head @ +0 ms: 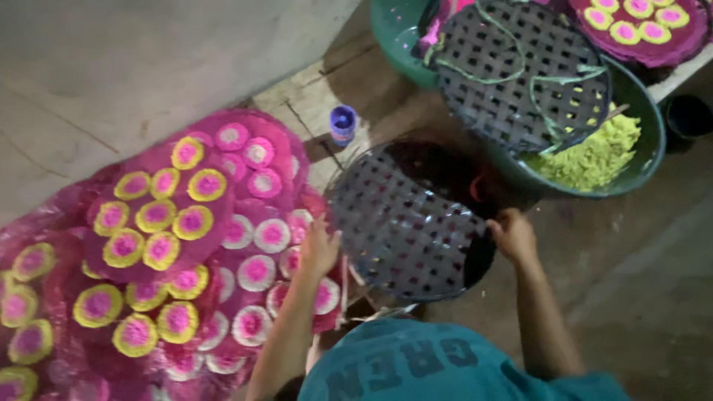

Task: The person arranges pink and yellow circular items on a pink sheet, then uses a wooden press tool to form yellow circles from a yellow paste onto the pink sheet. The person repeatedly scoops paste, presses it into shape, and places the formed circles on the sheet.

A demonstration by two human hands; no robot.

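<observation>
A round, dark woven tray (405, 223) with an open lattice is held low in the middle of the view. My left hand (319, 251) grips its left rim, right beside the pink trays. My right hand (512, 234) grips its right rim. The tray looks bare, with the floor showing through the gaps. My teal shirt (445, 364) fills the bottom edge.
Overlapping pink trays (245, 186) of round yellow-and-pink and white-and-pink discs cover the left. A green basin (639, 96) of yellow-green shreds stands at upper right under a second woven tray (520, 74). A small purple cup (342, 123) stands on the floor. Another disc tray (646, 30) lies top right.
</observation>
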